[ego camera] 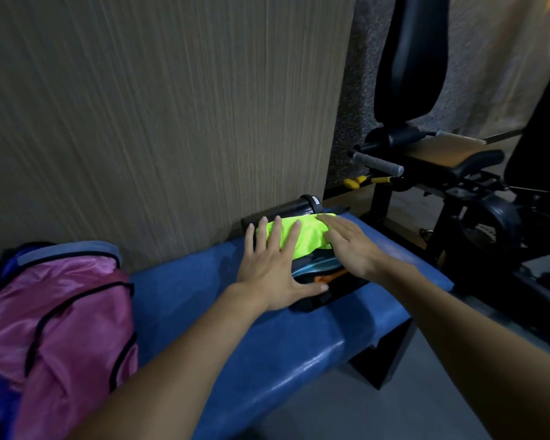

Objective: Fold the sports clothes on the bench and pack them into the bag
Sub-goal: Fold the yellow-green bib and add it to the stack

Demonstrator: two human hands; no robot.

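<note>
Both hands — left hand point(272, 268) and right hand point(351, 246) — press flat, fingers spread, on folded clothes point(302, 239)

no text, label or number can be read.

tabletop point(223, 315): blue | bag point(54, 325): pink, trimmed in black, edged in blue | top garment point(294, 238): neon yellow-green | garments beneath point(315, 269): black, teal and orange are seen | wall point(140, 106): streaked grey-beige | bottle point(299, 206): black
</note>
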